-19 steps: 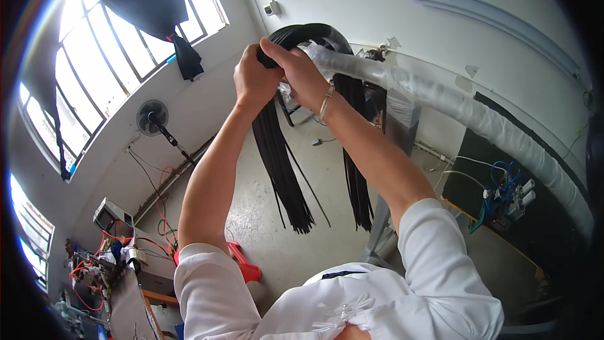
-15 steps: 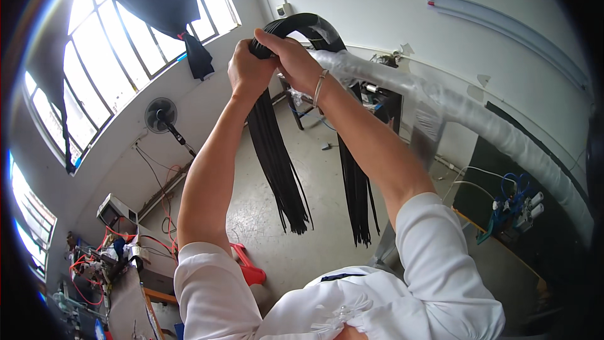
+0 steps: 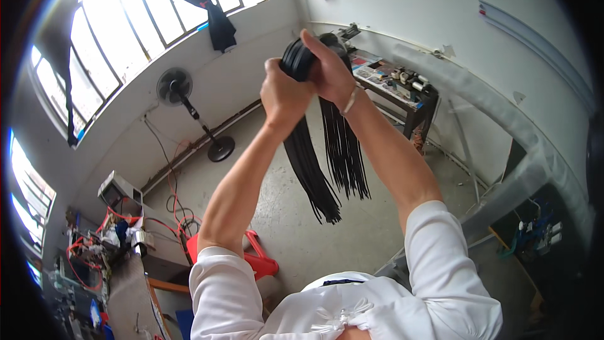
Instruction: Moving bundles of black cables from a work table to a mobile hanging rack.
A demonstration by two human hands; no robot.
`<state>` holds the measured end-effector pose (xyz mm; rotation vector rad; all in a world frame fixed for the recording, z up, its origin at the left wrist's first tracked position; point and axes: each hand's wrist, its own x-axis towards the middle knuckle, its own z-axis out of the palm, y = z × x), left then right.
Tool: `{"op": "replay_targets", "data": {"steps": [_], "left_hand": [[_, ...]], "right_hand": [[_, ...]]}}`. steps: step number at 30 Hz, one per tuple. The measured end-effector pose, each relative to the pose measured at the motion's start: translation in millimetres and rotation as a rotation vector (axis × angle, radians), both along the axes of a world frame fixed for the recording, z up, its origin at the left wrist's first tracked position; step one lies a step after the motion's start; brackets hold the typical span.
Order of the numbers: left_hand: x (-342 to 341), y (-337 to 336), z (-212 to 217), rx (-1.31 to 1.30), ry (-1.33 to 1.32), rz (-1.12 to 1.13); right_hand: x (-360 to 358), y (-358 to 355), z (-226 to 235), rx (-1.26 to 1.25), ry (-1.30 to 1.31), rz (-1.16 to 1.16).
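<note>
Both my arms reach out ahead at raised height, holding a thick bundle of long, thin black strips [image 3: 306, 167]. The bundle bends over at the top, and its two loose ends hang down below my hands. My left hand [image 3: 284, 96] is closed around the near side of the bend. Right beside it, my right hand [image 3: 331, 74] grips the same bundle, its thumb raised along the strips. My palms hide part of the bend.
A bar wrapped in clear plastic [image 3: 503, 102] runs along the right. Behind the bundle stands a cluttered work table [image 3: 377, 79]. A standing fan [image 3: 174, 86] is at the left, a red plastic stool [image 3: 263, 266] below, and a bench with wires [image 3: 123, 296] at lower left.
The bundle has come off the plastic-wrapped bar and moved right in view, its ends now closer together. My view has turned, showing more of the work table and the fan's base.
</note>
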<state>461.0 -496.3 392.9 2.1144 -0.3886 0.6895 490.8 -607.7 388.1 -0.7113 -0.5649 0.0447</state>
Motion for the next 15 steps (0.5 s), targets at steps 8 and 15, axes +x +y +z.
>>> {"op": "replay_targets", "data": {"steps": [8,15], "left_hand": [[-71.1,64.3,-122.9,-0.113,-0.252,-0.374],[-114.6,162.0,-196.3,-0.036,-0.16,-0.104]], "right_hand": [[-46.8,35.1,-78.8,-0.12,0.129,0.407],[-61.4,46.8,-130.8,-0.163,0.161,0.608]]}}
